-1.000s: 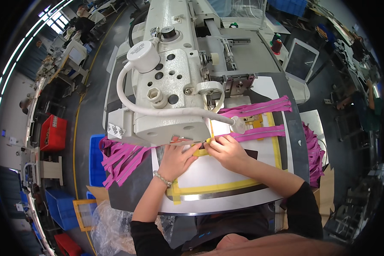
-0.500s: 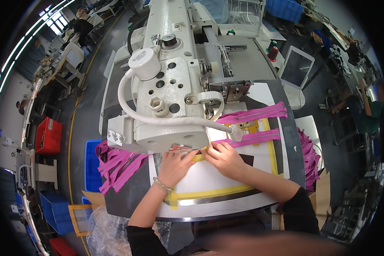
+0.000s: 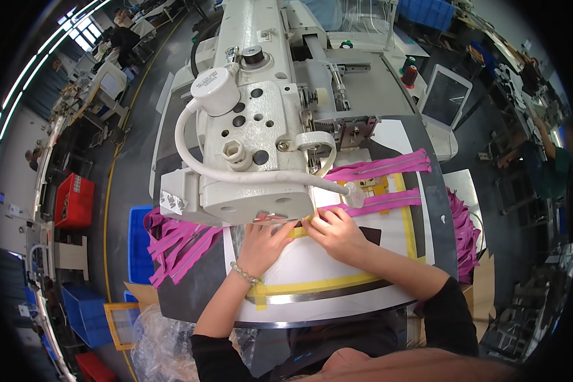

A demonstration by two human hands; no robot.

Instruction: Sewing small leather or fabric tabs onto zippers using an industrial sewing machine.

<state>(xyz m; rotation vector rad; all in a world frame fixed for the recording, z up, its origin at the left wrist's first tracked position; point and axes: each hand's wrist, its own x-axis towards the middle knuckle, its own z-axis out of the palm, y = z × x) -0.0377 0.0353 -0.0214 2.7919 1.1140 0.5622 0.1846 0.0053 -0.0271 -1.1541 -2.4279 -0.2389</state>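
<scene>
Both my hands are at the front of a large white sewing machine, low under its head. My left hand, with a beaded bracelet at the wrist, reaches beneath the head, which hides its fingertips. Close beside it, my right hand has its fingers curled and pressed together; what they pinch is hidden. A pink zipper runs rightward from just beyond my right fingers, and another pink zipper lies farther back. Below my hands is a white sheet edged with yellow tape.
Loose pink zippers lie at the table's left, and a thick bundle of them hangs at the right. A blue bin stands at left. Thread spools and a tablet-like screen are at back right.
My hands stay in almost the same place under the machine head, the right fingers shifting only slightly. The whole view has moved a little. The zippers lie as before.
</scene>
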